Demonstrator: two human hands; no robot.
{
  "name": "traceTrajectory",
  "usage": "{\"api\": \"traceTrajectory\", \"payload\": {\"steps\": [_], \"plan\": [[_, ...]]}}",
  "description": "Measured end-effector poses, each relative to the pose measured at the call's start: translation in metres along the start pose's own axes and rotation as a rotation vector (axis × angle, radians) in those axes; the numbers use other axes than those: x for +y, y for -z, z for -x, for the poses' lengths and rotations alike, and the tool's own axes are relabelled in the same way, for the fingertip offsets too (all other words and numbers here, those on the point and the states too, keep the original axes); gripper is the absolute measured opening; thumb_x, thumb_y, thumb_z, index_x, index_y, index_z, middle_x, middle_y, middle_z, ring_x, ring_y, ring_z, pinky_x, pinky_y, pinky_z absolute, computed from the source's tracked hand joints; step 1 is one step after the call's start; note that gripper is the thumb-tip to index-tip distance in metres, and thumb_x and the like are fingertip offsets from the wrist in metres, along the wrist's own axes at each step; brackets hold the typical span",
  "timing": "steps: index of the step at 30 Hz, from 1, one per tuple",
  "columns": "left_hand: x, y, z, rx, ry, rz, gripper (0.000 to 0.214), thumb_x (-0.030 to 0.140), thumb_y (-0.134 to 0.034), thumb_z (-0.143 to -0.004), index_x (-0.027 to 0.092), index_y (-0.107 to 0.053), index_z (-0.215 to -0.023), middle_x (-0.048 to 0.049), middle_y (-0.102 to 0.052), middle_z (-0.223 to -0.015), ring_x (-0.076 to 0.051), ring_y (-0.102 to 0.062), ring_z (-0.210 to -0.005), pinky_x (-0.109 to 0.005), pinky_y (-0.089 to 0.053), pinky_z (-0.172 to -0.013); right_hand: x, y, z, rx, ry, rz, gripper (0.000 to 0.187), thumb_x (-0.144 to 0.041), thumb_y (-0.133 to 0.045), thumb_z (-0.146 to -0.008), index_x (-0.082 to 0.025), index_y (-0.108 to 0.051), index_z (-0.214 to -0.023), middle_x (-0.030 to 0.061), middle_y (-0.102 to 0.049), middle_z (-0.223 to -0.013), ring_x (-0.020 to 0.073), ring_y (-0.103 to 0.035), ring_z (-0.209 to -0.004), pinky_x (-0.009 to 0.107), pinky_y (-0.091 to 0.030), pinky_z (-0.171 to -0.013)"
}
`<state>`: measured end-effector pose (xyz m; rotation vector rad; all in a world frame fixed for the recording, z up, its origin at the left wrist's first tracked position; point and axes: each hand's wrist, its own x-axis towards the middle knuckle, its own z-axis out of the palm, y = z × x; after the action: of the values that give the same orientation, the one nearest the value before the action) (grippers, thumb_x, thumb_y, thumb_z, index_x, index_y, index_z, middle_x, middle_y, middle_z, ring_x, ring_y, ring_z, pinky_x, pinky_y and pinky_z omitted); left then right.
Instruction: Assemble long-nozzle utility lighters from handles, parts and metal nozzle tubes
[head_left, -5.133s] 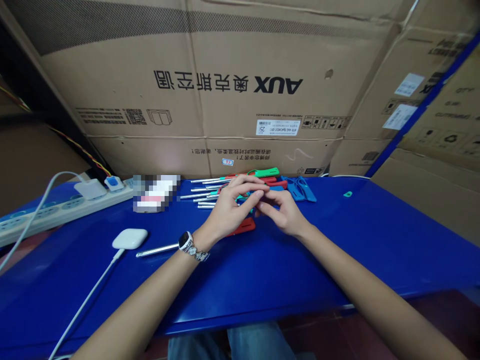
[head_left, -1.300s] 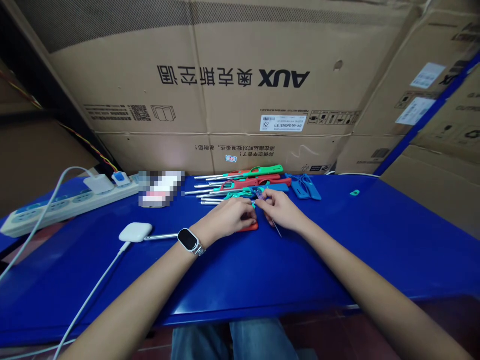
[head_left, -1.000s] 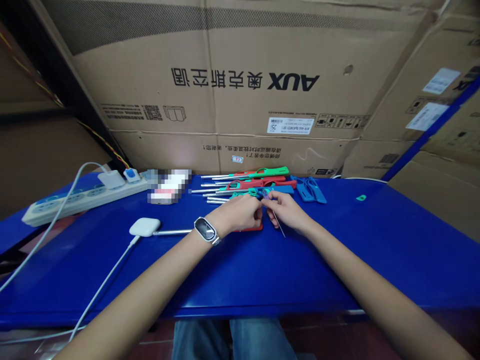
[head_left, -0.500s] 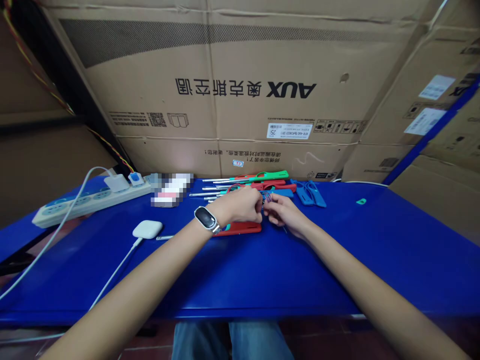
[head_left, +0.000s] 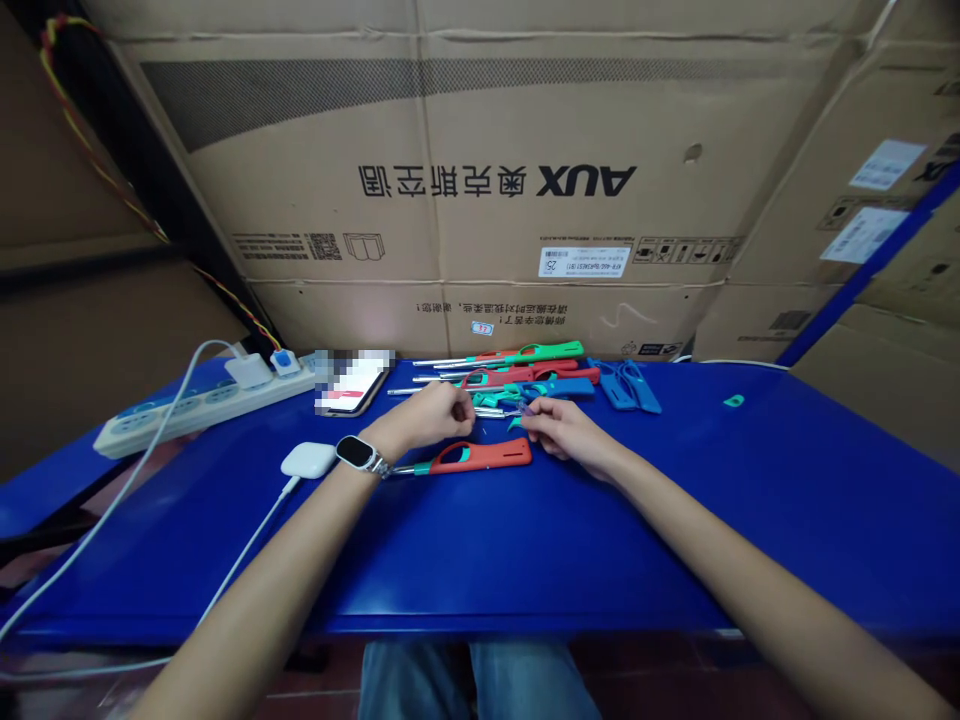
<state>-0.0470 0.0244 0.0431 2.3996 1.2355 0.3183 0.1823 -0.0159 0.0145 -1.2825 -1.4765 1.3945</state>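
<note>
A red long-nosed lighter (head_left: pixel 480 457) with a teal trigger lies flat on the blue table (head_left: pixel 525 540), just in front of both hands. My left hand (head_left: pixel 431 412) is closed into a loose fist behind its neck, fingers curled toward a metal tube. My right hand (head_left: pixel 559 428) pinches a small thin piece near the lighter's rear end; the piece is too small to name. Behind the hands lies a pile of green, red and blue lighters (head_left: pixel 525 368) with metal tubes pointing left.
A white power strip (head_left: pixel 187 410) with plugs sits at the back left, a phone (head_left: pixel 352 382) beside it. A white charging case (head_left: pixel 309 459) with a cable lies left of my wrist. Blue handle shells (head_left: pixel 626 385) and a small teal part (head_left: pixel 733 401) lie right. Cardboard boxes (head_left: pixel 525 180) wall the back.
My left hand has drawn back to the left, off the red lighter, which now lies fully in view on the table. The right hand has stayed near the lighter's rear end.
</note>
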Motion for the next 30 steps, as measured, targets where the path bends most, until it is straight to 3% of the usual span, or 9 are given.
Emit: {"api": "traceTrajectory", "payload": {"steps": [3, 7, 10, 13, 18, 21, 24, 26, 30], "plan": [[-0.006, -0.008, 0.0, 0.008, -0.022, 0.021, 0.016, 0.021, -0.057, -0.077, 0.015, -0.071, -0.08, -0.0039, -0.072, -0.075, -0.014, -0.061, -0.064, -0.025, -0.042, -0.06, -0.002, -0.004, 0.003, -0.033, -0.023, -0.006, 0.026, -0.038, -0.068, -0.075, -0.02, -0.049, -0.077, -0.0073, -0.049, -0.056, 0.0037, -0.031, -0.038, 0.019, -0.015, -0.037], [-0.009, -0.004, 0.006, 0.051, -0.066, 0.055, 0.023, 0.033, -0.057, -0.085, 0.017, -0.073, -0.087, -0.0042, -0.073, -0.082, -0.016, -0.063, -0.072, -0.026, -0.043, -0.066, 0.0, -0.002, 0.002, -0.032, -0.021, 0.023, 0.026, -0.041, -0.066, -0.077, -0.021, -0.051, -0.08, -0.0087, -0.044, -0.055, 0.0056, -0.03, -0.04, 0.02, -0.017, -0.039], [-0.008, 0.002, 0.018, 0.004, -0.022, 0.113, 0.033, 0.046, -0.07, -0.076, 0.018, -0.073, -0.093, -0.0043, -0.073, -0.091, -0.018, -0.065, -0.082, -0.027, -0.045, -0.072, 0.005, 0.0, 0.0, 0.038, 0.122, 0.193, 0.025, -0.041, -0.068, -0.076, -0.019, -0.056, -0.081, -0.0066, -0.047, -0.059, 0.0082, -0.037, -0.048, 0.022, -0.026, -0.045], [-0.004, 0.002, 0.028, -0.084, 0.078, 0.061, 0.044, 0.047, -0.082, -0.061, 0.019, -0.073, -0.094, -0.0039, -0.072, -0.093, -0.02, -0.064, -0.084, -0.027, -0.045, -0.072, 0.008, -0.002, 0.001, 0.077, 0.241, 0.395, 0.024, -0.04, -0.067, -0.079, -0.018, -0.06, -0.082, -0.0043, -0.051, -0.064, 0.0102, -0.041, -0.055, 0.024, -0.032, -0.053], [0.001, -0.006, 0.029, -0.074, 0.04, 0.009, 0.036, 0.039, -0.079, -0.065, 0.019, -0.069, -0.093, -0.0015, -0.068, -0.084, -0.018, -0.059, -0.074, -0.026, -0.041, -0.065, 0.006, -0.01, 0.005, 0.105, 0.312, 0.503, 0.025, -0.041, -0.062, -0.082, -0.019, -0.055, -0.075, -0.0026, -0.053, -0.065, 0.0124, -0.045, -0.059, 0.025, -0.034, -0.056], [0.003, -0.006, 0.029, -0.039, -0.036, 0.099, 0.031, 0.037, -0.074, -0.07, 0.019, -0.064, -0.094, 0.0016, -0.064, -0.077, -0.014, -0.055, -0.066, -0.024, -0.038, -0.059, 0.002, -0.005, 0.003, 0.131, 0.311, 0.437, 0.026, -0.042, -0.059, -0.083, -0.02, -0.05, -0.071, -0.0037, -0.048, -0.062, 0.0118, -0.042, -0.056, 0.024, -0.032, -0.053], [0.007, 0.0, 0.032, 0.009, -0.077, 0.137, 0.03, 0.035, -0.071, -0.073, 0.02, -0.062, -0.097, 0.0037, -0.06, -0.071, -0.013, -0.052, -0.061, -0.023, -0.036, -0.056, -0.002, 0.008, 0.002, 0.08, 0.12, 0.259, 0.011, -0.033, -0.051, -0.082, -0.021, -0.051, -0.083, -0.0078, -0.039, -0.055, 0.0099, -0.033, -0.044, 0.023, -0.026, -0.045], [0.008, 0.007, 0.035, 0.065, -0.085, 0.132, 0.03, 0.035, -0.07, -0.074, 0.02, -0.062, -0.099, 0.0042, -0.059, -0.07, -0.012, -0.051, -0.059, -0.023, -0.036, -0.056, -0.003, 0.016, 0.003, 0.011, 0.051, 0.261, 0.014, -0.024, -0.049, -0.079, -0.02, -0.055, -0.091, -0.0075, -0.043, -0.055, 0.0097, -0.034, -0.041, 0.023, -0.027, -0.043], [0.005, 0.019, 0.039, 0.283, -0.092, 0.078, 0.033, 0.032, -0.068, -0.074, 0.02, -0.061, -0.103, 0.0042, -0.058, -0.073, -0.01, -0.05, -0.059, -0.022, -0.037, -0.058, -0.001, 0.015, 0.012, -0.101, 0.283, 0.632, 0.025, -0.016, -0.057, -0.075, -0.017, -0.068, -0.097, 0.0027, -0.066, -0.081, 0.0147, -0.057, -0.065, 0.027, -0.043, -0.062]]}}
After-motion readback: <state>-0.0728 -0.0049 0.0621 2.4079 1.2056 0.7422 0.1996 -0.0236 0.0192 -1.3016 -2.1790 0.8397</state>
